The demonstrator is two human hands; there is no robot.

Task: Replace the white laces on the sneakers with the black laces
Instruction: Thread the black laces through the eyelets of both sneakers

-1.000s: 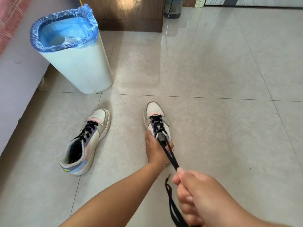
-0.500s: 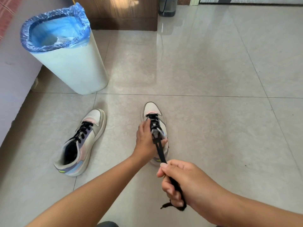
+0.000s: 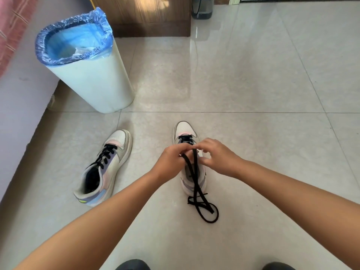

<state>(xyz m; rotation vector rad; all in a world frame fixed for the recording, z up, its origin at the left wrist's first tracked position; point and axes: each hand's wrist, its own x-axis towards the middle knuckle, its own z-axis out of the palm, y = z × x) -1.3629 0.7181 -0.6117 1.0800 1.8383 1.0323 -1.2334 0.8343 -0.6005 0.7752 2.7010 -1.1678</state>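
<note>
Shiny floor tiles (image 3: 253,94) lie under two sneakers. On the right sneaker (image 3: 187,133), the black lace (image 3: 194,176) now hangs loose, its ends curled on the floor just behind the heel. A moment ago the right hand (image 3: 218,158) pulled it tight; now it has come up beside the left hand (image 3: 171,160), and both pinch the lace at the holes. I think more threading comes next. Nearby, the left sneaker (image 3: 109,164) looks done, close to the bin (image 3: 93,78).

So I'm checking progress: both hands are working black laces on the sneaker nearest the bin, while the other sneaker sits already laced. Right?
Not quite. The head view shows both hands, left hand and right hand, on the sneaker farther from the bin; the laced one lies nearer the bin.
</note>
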